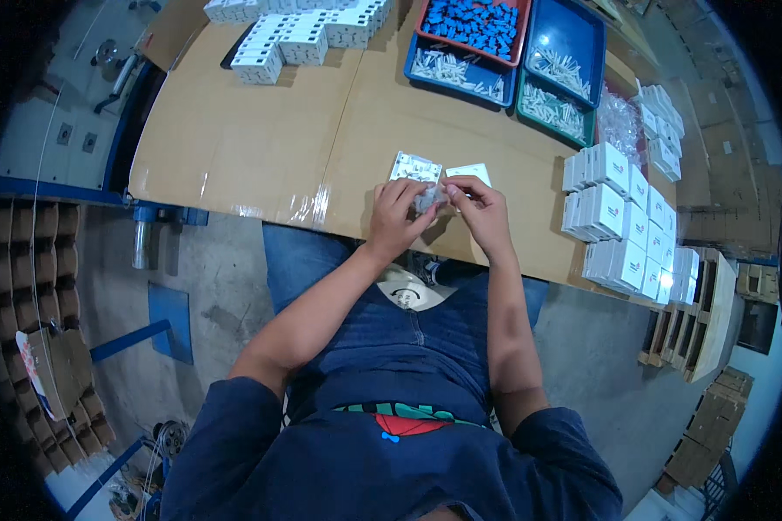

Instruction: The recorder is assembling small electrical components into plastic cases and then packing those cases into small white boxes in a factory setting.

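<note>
Over the brown cardboard-topped table [252,139], our left hand [394,217] and right hand [485,214] are gripping a small translucent greyish piece [427,200]. We are holding it near a white rectangular housing [415,166].

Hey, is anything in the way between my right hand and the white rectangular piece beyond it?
Nothing visible: your right hand overlaps the near edge of the white rectangular piece in this view. The clear plastic piece in your left hand lies off to the left.
</note>
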